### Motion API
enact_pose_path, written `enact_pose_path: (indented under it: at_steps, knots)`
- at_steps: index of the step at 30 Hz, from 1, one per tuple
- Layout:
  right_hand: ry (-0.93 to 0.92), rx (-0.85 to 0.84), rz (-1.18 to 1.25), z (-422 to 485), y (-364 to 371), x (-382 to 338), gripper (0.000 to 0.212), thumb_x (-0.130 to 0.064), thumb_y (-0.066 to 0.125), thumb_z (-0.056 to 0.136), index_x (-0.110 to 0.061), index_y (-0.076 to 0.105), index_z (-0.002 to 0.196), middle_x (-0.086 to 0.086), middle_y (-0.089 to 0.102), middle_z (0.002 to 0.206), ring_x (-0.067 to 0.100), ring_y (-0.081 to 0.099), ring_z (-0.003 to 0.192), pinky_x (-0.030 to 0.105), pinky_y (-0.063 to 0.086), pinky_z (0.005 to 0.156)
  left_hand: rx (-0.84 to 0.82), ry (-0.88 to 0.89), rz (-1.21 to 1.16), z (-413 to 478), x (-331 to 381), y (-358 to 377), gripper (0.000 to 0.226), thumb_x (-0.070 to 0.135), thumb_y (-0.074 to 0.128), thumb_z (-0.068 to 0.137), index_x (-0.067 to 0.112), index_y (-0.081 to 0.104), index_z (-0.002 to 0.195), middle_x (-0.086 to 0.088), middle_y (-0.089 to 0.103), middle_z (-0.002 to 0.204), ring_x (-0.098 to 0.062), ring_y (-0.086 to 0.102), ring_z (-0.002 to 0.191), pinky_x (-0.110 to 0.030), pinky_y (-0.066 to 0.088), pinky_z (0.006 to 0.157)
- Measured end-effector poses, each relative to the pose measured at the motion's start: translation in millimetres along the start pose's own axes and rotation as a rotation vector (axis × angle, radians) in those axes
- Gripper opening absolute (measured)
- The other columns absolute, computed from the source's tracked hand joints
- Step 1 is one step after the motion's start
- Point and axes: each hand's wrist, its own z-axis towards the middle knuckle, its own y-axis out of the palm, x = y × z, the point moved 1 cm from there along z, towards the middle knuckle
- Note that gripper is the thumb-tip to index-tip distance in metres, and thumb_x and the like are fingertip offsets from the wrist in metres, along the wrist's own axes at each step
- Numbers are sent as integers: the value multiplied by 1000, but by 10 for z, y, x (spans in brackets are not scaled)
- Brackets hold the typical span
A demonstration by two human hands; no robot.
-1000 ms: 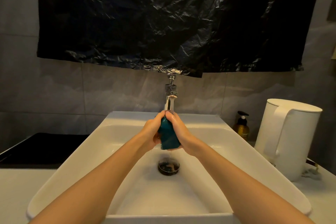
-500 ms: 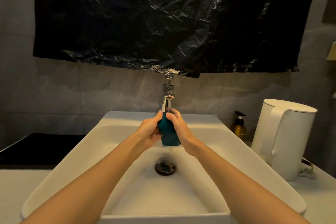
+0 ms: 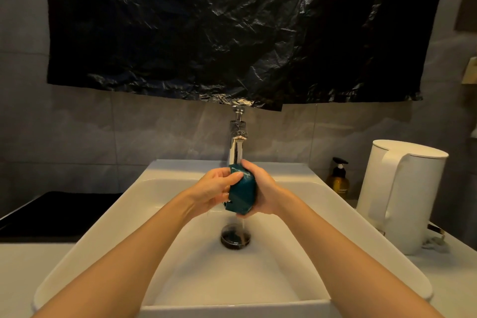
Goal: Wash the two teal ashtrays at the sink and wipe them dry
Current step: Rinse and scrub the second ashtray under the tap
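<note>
Head view: hands (image 3: 210, 193) around teal ashtray (image 3: 244, 195)

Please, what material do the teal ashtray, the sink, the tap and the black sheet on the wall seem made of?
The teal ashtray: glazed ceramic or glass, unclear which; wet glossy surface.
The sink: likely white glazed ceramic, smooth soft sheen.
The tap: polished chromed metal, mirror-like reflections.
The black sheet: thin plastic film, crinkled with shiny creases.

left hand (image 3: 216, 190): bare, unpainted thumbnail
right hand (image 3: 263, 188): bare
left forearm (image 3: 134, 248): bare down to the frame's lower edge
right forearm (image 3: 335, 245): bare likewise
</note>
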Motion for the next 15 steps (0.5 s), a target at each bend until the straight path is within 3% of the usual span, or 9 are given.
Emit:
enact_pose_path:
  at_steps: [5, 9, 11, 15]
  knots:
    - [-145, -2, -57, 10, 16, -9, 41, -49, 60, 86, -40, 44, 123, 8, 57, 118, 31, 57, 108, 57, 50, 86, -45, 36, 3, -10, 15, -47, 21, 19, 51, 95, 13, 56, 114, -11, 64, 113, -26, 59, 111, -36, 53, 89]
    - [-45, 93, 8, 12, 111, -6, 44, -60, 54, 85, -30, 51, 118, 12, 59, 113, 30, 56, 104, 48, 53, 75, -59, 8, 4, 9, -14, -47, 25, 22, 51, 95, 12, 54, 118, -12, 63, 117, -26, 59, 111, -39, 50, 95]
    - [-20, 74, 46, 34, 97, 7, 50, -64, 47, 87, -25, 56, 116, 13, 62, 113, 31, 58, 103, 48, 53, 78, -58, -5, -8, 24, -27, -56, 28, 22, 52, 95, 12, 53, 121, -13, 62, 120, -27, 58, 113, -41, 49, 98]
    - [-171, -20, 55, 54, 47, 22, 44, -53, 54, 89, -43, 42, 130, 9, 56, 123, 30, 58, 108, 50, 55, 78, -75, 38, -46, 6, 8, -87, 19, 19, 50, 96, 14, 56, 113, -9, 66, 111, -22, 62, 105, -29, 56, 82]
